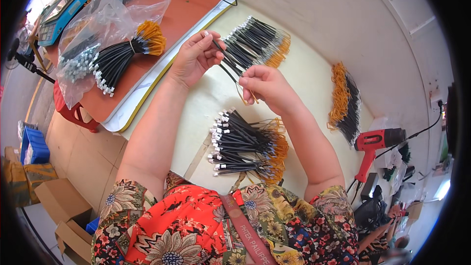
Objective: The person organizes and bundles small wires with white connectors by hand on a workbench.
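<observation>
My left hand [195,58] is closed, with thumb and fingers pinching the upper end of a black-sleeved cable [226,59]. Lower down, my right hand [265,87] pinches the thin yellow wires at the cable's other end. A second dark strand hangs beside it, and I cannot tell whether it belongs to the same piece. Just beyond the hands lies a row of similar cables [252,37] with white connectors and yellow wire ends. Nearer to me, a loose heap of cables [240,142] rests on the pale tabletop [314,118], its white connectors pointing left.
Against the wall on the right lies another cable pile [347,100]. A red heat gun [369,146] stands near it. On the reddish table [189,0] at the left are a tied cable bundle [128,54], a clear plastic bag [105,17] and a blue scale [64,13]. Cardboard boxes [64,201] sit below.
</observation>
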A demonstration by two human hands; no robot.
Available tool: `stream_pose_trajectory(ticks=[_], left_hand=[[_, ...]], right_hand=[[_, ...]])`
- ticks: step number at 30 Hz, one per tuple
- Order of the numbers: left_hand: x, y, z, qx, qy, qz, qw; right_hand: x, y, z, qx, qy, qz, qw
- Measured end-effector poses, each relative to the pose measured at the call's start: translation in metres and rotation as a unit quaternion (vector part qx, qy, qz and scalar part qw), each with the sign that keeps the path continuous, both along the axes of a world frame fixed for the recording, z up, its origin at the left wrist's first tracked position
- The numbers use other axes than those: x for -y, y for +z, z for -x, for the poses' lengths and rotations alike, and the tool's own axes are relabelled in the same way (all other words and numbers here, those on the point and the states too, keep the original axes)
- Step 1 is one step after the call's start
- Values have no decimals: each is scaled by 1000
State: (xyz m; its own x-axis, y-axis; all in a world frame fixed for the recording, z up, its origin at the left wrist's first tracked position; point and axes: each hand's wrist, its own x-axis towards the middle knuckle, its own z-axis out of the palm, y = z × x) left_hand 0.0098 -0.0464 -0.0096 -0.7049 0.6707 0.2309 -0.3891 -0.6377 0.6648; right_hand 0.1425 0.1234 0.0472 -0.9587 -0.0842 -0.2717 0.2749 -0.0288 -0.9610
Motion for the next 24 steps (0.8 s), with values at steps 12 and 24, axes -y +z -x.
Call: stream_pose_trajectory(ticks=[12,24], left_hand=[[3,4,-1,-19,26,0,999],[2,4,0,-13,38,30,999]], right_hand=[[-4,-2,2,-51,-59,-84,993],[-10,-3,2,-45,-22,-130,990]])
